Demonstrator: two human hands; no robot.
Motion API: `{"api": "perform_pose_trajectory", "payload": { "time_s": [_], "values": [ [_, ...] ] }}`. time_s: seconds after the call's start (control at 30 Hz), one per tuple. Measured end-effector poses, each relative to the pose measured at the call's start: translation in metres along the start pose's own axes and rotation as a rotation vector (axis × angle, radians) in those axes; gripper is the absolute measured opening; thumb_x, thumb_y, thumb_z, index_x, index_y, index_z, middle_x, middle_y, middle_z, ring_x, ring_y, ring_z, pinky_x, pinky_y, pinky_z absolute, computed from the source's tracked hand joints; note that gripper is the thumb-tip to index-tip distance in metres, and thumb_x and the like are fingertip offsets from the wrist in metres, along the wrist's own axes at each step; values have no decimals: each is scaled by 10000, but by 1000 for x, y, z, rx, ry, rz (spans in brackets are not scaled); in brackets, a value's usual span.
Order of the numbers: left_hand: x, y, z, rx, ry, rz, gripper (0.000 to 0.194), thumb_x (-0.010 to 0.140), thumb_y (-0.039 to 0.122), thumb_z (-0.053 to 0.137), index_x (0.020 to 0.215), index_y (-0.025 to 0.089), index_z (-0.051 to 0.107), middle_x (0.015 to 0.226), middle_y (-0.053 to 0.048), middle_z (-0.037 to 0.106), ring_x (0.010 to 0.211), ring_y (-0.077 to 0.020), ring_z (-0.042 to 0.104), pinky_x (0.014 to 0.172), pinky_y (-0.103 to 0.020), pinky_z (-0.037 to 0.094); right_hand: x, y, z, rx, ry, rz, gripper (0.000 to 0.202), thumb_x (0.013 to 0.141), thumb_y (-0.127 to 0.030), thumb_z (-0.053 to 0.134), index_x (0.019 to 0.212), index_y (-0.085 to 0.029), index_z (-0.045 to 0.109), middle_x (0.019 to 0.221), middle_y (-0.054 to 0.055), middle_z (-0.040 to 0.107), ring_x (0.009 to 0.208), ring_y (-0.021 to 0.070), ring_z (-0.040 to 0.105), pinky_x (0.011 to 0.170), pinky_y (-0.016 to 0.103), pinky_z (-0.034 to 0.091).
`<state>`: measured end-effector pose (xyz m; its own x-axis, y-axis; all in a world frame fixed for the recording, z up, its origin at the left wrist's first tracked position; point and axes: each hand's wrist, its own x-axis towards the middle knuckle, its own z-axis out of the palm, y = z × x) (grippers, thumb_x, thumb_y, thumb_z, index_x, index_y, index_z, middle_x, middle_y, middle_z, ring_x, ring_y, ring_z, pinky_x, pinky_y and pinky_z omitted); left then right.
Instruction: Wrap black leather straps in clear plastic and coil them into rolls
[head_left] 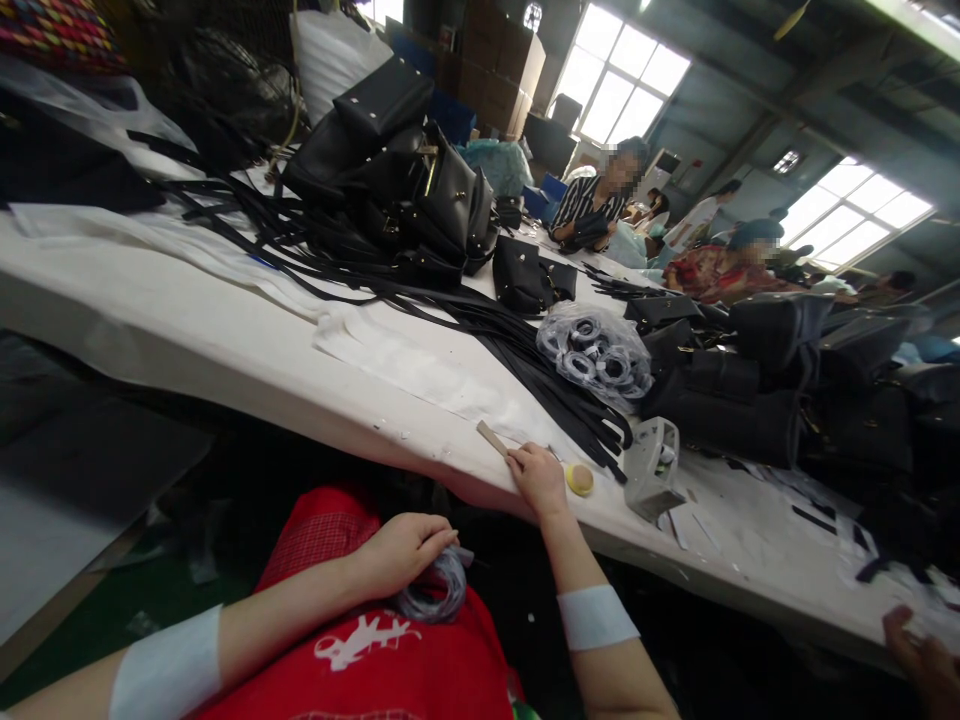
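My left hand [409, 550] rests above the red apron [442, 680] on my lap, its fingers closed on a coil of greyish, clear-looking plastic [441, 592]. Part of that coil is hidden behind the fingers. At the table's near edge, my right hand [538, 480] pinches a flat tan strip [492, 438], which points away toward the left. Just right of this hand lies a small round yellow-rimmed thing [580, 479] with a tan middle. A pale tape dispenser [652, 468] stands a little farther right.
Black straps [517, 365] run along the white-covered table [247, 315]. Black handbags [427, 185] are piled behind them, with more bags [750, 400] at right. A clear bag of coils [596, 350] lies between. Another person's hand [919, 645] shows at lower right; people sit across the table.
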<state>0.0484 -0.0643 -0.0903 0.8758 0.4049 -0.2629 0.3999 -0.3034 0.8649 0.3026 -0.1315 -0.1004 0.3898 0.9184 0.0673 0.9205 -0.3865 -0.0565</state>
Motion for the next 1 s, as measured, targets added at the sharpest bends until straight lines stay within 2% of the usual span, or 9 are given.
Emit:
{"api": "perform_pose_trajectory", "payload": {
  "time_s": [0.37,0.7,0.87,1.0],
  "values": [
    [1,-3,2,21,2,20,439,917,492,412,766,176,677,750,-29,683,701,-177,586,663,-246,416,6,-6,-3,-58,-40,-1,284,950,-280,469,870,-228,736,900,47,677,813,154,622,721,254,406],
    [0,-7,2,39,24,32,419,927,463,407,749,179,659,739,-20,674,695,-169,586,645,-242,399,8,9,8,-36,-38,-48,213,964,-211,462,1012,-210,670,961,74,668,911,178,615,806,268,419],
    [-2,-5,2,34,26,33,410,929,447,406,766,175,666,743,-23,679,698,-173,590,650,-243,404,12,11,13,39,60,88,163,941,-237,508,993,-186,653,967,66,683,903,180,627,784,252,420],
    [-3,-1,-2,8,4,31,420,917,470,406,764,171,659,752,-27,672,717,-177,592,673,-246,423,20,8,14,79,164,240,252,976,-279,412,985,-159,633,918,85,697,837,194,640,724,261,418]
  ]
}}
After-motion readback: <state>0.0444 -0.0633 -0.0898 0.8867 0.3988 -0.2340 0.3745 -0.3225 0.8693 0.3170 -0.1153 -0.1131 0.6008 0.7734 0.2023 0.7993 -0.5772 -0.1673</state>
